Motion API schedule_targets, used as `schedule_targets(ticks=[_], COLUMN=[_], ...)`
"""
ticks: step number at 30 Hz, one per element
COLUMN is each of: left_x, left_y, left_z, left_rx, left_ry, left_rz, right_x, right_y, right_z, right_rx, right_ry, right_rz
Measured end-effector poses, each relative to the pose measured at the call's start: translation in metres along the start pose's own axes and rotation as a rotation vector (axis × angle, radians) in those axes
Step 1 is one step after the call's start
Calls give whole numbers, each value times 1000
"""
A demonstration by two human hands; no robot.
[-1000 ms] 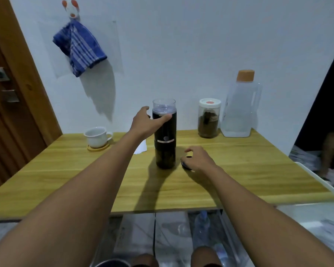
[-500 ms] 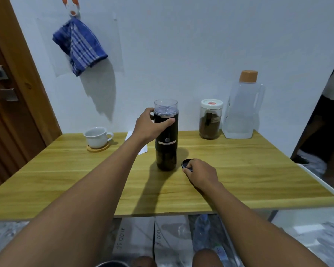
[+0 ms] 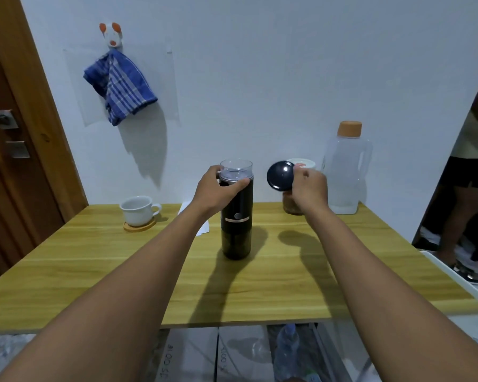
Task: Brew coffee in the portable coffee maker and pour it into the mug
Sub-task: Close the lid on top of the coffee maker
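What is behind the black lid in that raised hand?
A jar stands on the table behind the right hand and the black lid. Only its white top and brownish base show; the middle is covered.

A plain white wall (image 3: pixel 260 64) runs behind the pale wooden worktop (image 3: pixel 94 271), a blue checked cloth (image 3: pixel 122 86) hanging from a hook (image 3: pixel 111 37) on it. A brown wooden door (image 3: pixel 9 188) with a metal handle (image 3: pixel 1 119) stands left; a dark doorway (image 3: pixel 436 224) opens right.

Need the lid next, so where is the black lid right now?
In the head view, the right hand holds the black lid in the air, just right of the coffee maker.
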State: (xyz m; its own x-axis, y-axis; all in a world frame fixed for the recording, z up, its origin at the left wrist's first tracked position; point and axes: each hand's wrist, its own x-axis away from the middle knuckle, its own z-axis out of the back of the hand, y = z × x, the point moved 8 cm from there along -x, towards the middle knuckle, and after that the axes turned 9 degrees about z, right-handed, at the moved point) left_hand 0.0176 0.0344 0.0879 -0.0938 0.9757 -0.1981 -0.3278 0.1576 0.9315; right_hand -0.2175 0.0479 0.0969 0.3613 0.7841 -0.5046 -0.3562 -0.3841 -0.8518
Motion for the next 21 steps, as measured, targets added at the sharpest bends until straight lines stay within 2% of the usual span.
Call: schedule_targets(ticks=[3,6,12,21], left_x=[-2,-4,-8,-10], left_y=[-1,-3,-2,6], left_z=[0,1,5,10], left_rx=[3,7,-39,-5], left_ry=[-8,-33,-80,-87], left_rz=[0,0,-8,-101], right_x=[-13,-20,-28,-31], right_y=[-27,-46,-59,-59], right_z=[-9,-23,-56,-83], right_rx=[-198,-259,-188,25], right_ry=[-65,-161,-300,-317], right_rz=[-19,-18,-36,8])
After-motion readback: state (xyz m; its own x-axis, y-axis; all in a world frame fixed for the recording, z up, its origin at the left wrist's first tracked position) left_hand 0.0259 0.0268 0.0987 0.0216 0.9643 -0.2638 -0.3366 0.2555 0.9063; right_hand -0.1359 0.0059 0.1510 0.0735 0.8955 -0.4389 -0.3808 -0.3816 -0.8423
